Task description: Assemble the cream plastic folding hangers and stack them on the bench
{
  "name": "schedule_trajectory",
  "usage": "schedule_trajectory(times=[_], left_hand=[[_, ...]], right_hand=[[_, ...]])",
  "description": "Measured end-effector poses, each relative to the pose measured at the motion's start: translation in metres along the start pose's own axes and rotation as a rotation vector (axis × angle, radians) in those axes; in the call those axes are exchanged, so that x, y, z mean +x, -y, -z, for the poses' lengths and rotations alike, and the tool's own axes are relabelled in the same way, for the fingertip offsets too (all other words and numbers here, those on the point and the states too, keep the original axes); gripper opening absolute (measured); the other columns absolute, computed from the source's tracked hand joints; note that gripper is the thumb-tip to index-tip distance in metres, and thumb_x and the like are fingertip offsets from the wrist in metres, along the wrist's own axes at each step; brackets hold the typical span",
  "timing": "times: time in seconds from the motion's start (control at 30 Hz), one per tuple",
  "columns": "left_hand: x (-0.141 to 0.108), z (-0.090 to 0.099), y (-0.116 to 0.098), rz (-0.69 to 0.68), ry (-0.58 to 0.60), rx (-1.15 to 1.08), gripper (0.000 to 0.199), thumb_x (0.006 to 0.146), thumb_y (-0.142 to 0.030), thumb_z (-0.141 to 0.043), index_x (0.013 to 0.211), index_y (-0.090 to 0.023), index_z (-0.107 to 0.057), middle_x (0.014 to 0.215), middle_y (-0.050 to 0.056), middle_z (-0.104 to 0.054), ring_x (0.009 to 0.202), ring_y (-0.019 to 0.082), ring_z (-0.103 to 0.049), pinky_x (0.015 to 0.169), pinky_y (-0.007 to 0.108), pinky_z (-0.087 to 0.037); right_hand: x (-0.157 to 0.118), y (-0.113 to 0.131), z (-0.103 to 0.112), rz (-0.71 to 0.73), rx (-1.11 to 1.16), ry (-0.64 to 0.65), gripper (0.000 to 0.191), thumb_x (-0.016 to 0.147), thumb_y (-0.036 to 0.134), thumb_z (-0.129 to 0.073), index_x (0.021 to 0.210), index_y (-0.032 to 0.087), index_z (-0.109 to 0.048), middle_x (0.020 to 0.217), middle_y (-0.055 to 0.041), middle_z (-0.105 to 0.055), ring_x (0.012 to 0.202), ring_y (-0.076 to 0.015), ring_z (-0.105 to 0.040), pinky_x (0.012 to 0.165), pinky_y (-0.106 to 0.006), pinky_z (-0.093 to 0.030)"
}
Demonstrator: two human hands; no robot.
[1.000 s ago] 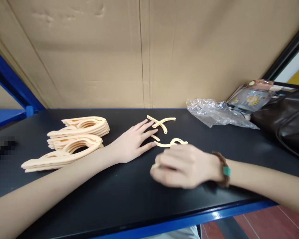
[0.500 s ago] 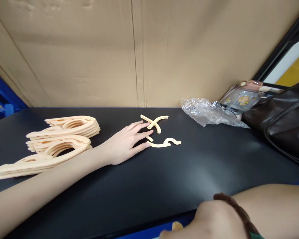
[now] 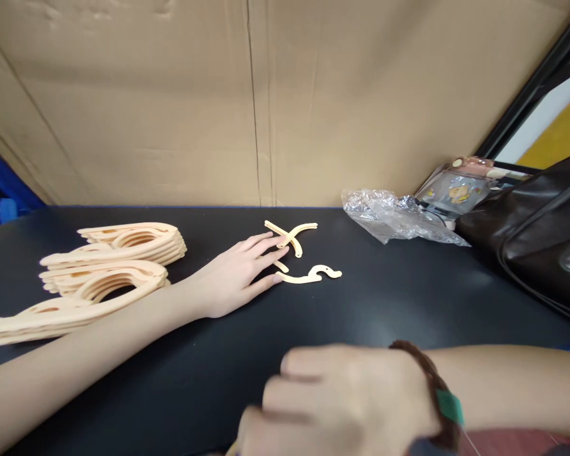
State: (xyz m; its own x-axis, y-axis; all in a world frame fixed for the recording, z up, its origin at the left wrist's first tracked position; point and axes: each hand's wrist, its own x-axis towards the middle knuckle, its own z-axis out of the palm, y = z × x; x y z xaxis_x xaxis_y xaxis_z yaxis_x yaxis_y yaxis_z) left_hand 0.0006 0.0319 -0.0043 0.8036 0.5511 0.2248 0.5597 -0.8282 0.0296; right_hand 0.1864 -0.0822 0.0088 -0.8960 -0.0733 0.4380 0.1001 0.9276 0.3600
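Fingers apart, my left hand (image 3: 232, 275) lies flat on the black tabletop (image 3: 389, 297). Its fingertips reach cream-coloured pieces of folding hangers: two curved arms crossed in an X (image 3: 292, 240), a hook piece (image 3: 316, 274) at the thumb, and a short piece (image 3: 281, 266) partly under the fingers. In the front, my right hand (image 3: 342, 399) is blurred, with its fingers curled. A sliver of a cream-coloured piece (image 3: 232, 448) shows below its knuckles at the frame's bottom; the rest of that piece is hidden.
Stacked cream-coloured hanger parts (image 3: 118, 278) lie to the left, beside my forearm. A crumpled clear plastic bag (image 3: 399, 218), a printed clear pouch (image 3: 458, 190) and a dark leather bag (image 3: 527, 221) are at the right. A cardboard wall (image 3: 171, 107) stands behind.
My right hand has risen and come further left into view over the table's front edge. My left hand and the crossed pieces stay put; the view has shifted slightly.
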Motion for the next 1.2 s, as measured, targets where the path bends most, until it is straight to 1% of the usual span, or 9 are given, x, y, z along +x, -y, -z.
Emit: schedule_trajectory(times=[0.03, 0.13, 0.27, 0.4, 0.5, 0.63, 0.83, 1.0, 1.2], left_hand=[[-0.001, 0.000, -0.001, -0.003, -0.022, -0.007, 0.052, 0.097, -0.044, -0.034, 0.144, -0.022, -0.036, 0.150, 0.008, -0.037, 0.140, 0.026, -0.028, 0.113, 0.047, -0.029], [-0.003, 0.001, -0.003, 0.030, -0.103, -0.032, 0.054, 0.096, -0.044, -0.037, 0.143, -0.018, -0.035, 0.147, 0.012, -0.039, 0.135, 0.028, -0.036, 0.109, 0.046, -0.035], [-0.007, 0.001, -0.008, 0.128, -0.188, -0.021, 0.057, 0.095, -0.044, -0.038, 0.145, -0.019, -0.030, 0.147, 0.013, -0.037, 0.133, 0.028, -0.038, 0.109, 0.045, -0.037], [-0.007, 0.003, -0.011, 0.234, -0.263, -0.074, 0.055, 0.094, -0.043, -0.039, 0.144, -0.024, -0.029, 0.142, 0.008, -0.041, 0.109, 0.023, -0.058, 0.091, 0.038, -0.052], [-0.008, 0.002, -0.009, 0.322, -0.338, -0.121, 0.052, 0.094, -0.042, -0.041, 0.143, -0.028, -0.031, 0.136, 0.007, -0.045, 0.087, 0.018, -0.064, 0.072, 0.033, -0.055], [-0.007, 0.000, -0.006, 0.330, -0.396, -0.110, 0.046, 0.094, -0.037, -0.041, 0.139, -0.027, -0.035, 0.131, 0.007, -0.049, 0.108, 0.023, -0.057, 0.079, 0.036, -0.053], [-0.007, 0.006, -0.011, 0.041, -0.312, -0.050, 0.023, 0.095, -0.031, -0.043, 0.095, -0.022, -0.064, 0.120, 0.004, -0.058, 0.114, 0.020, -0.049, 0.094, 0.036, -0.046], [-0.006, 0.007, -0.012, -0.044, -0.271, 0.018, 0.024, 0.095, -0.029, -0.044, 0.100, -0.025, -0.067, 0.123, 0.003, -0.059, 0.121, 0.022, -0.047, 0.101, 0.040, -0.041], [-0.008, 0.009, -0.019, -0.015, -0.414, 0.267, 0.031, 0.093, -0.024, -0.044, 0.122, -0.018, -0.053, 0.136, 0.009, -0.052, 0.130, 0.025, -0.042, 0.110, 0.049, -0.031]], right_hand=[[0.000, -0.008, -0.002, -0.119, 0.009, -0.099, 0.020, 0.088, 0.026, -0.051, 0.098, 0.026, -0.069, 0.070, 0.0040, -0.062, 0.054, -0.0102, -0.045, 0.047, -0.026, -0.038], [-0.007, -0.038, -0.003, -0.406, 0.131, -0.106, 0.023, 0.091, 0.011, -0.042, 0.090, 0.019, -0.063, 0.073, 0.0027, -0.058, 0.056, -0.0086, -0.043, 0.054, -0.022, -0.037], [-0.034, -0.087, -0.001, -0.959, 0.288, -0.233, 0.017, 0.090, 0.021, -0.047, 0.105, 0.018, -0.055, 0.064, 0.0058, -0.047, 0.056, -0.0080, -0.042, 0.056, -0.020, -0.035], [-0.062, -0.124, -0.010, -1.156, 0.296, -0.309, 0.022, 0.081, 0.015, -0.049, 0.098, 0.016, -0.061, 0.058, 0.0077, -0.033, 0.052, -0.0075, -0.034, 0.054, -0.021, -0.031], [-0.069, -0.128, -0.021, -1.215, 0.384, -0.288, 0.023, 0.083, 0.023, -0.048, 0.097, 0.015, -0.064, 0.059, 0.0053, -0.047, 0.053, -0.0085, -0.040, 0.053, -0.022, -0.032], [-0.067, -0.121, -0.027, -1.233, 0.340, -0.105, 0.029, 0.082, 0.023, -0.050, 0.106, 0.017, -0.066, 0.071, -0.0002, -0.066, 0.062, -0.0121, -0.055, 0.062, -0.024, -0.039], [-0.070, -0.123, -0.026, -1.200, 0.247, 0.150, 0.030, 0.085, 0.033, -0.053, 0.103, 0.019, -0.072, 0.074, -0.0024, -0.069, 0.061, -0.0128, -0.055, 0.058, -0.024, -0.035], [-0.068, -0.121, -0.024, -1.185, 0.222, 0.114, 0.025, 0.086, 0.024, -0.048, 0.091, 0.020, -0.071, 0.068, 0.0008, -0.066, 0.057, -0.0106, -0.051, 0.056, -0.022, -0.031], [-0.050, -0.100, -0.018, -1.145, 0.248, 0.008, 0.022, 0.085, 0.019, -0.046, 0.088, 0.019, -0.068, 0.053, 0.0054, -0.051, 0.047, -0.0079, -0.039, 0.052, -0.021, -0.027]])
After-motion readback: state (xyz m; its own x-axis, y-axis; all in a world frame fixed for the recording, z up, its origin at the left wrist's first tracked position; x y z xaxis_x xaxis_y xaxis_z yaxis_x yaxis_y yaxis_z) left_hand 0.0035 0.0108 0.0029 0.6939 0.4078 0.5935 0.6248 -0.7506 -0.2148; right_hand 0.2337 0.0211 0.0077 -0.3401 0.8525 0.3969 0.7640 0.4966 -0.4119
